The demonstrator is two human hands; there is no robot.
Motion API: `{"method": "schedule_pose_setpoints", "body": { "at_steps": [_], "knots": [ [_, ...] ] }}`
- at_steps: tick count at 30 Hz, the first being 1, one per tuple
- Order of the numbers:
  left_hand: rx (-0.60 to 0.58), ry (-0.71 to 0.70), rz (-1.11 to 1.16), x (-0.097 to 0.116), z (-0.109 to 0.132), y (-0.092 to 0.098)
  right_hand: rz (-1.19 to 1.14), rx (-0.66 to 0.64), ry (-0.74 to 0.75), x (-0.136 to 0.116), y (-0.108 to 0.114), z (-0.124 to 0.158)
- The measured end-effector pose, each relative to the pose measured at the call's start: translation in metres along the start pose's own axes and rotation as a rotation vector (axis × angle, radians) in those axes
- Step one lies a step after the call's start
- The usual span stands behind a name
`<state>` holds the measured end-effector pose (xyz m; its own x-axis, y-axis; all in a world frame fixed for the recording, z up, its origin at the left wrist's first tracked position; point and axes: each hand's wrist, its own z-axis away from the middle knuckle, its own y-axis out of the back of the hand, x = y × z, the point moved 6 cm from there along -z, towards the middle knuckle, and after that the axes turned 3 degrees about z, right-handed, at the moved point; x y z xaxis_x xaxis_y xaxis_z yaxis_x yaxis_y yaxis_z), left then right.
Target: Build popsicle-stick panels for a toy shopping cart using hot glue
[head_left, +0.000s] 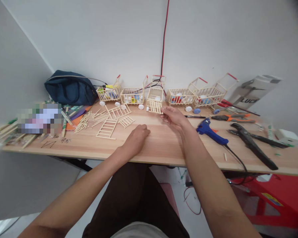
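Note:
My right hand [173, 117] pinches the edge of a small slatted stick panel [155, 106], held up just in front of the middle miniature cart [156, 91]. My left hand [137, 138] rests on the table, fingers curled in, with nothing seen in it. Left of it lie ladder-like stick frames: a large one [107, 128], another behind it [119, 111], and a smaller one [126, 121]. Loose cut sticks [83, 123] are heaped beyond them. To the right of my right hand lies a blue glue gun [212, 132].
More miniature stick carts [181, 96] with red handles line the wall. A dark blue bag [70, 87] and bundled sticks [8, 130] sit left. Orange-handled pliers [234, 117], a large black-handled cutter [254, 145] and a paper bag [255, 91] are right. A red stool [283, 198] stands below.

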<state>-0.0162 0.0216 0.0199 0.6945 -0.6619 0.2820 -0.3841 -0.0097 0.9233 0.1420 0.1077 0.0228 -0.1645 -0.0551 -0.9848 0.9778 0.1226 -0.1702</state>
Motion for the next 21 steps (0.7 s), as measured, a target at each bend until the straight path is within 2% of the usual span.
{"method": "schedule_pose_setpoints", "body": {
  "at_steps": [3, 6, 13, 21],
  "knots": [
    [0.072, -0.023, 0.169, -0.009, -0.008, -0.001, 0.006, -0.004, 0.0, 0.0, -0.001, 0.0],
    [0.097, -0.006, 0.215, -0.015, -0.016, -0.002, 0.013, -0.004, 0.001, 0.0, -0.001, 0.0],
    [0.116, 0.012, 0.22, -0.015, -0.021, -0.005, 0.006, -0.015, 0.01, 0.0, -0.003, 0.002],
    [0.091, 0.016, 0.067, -0.009, -0.02, -0.008, 0.017, -0.013, 0.002, 0.001, -0.004, 0.001]
  ]
}}
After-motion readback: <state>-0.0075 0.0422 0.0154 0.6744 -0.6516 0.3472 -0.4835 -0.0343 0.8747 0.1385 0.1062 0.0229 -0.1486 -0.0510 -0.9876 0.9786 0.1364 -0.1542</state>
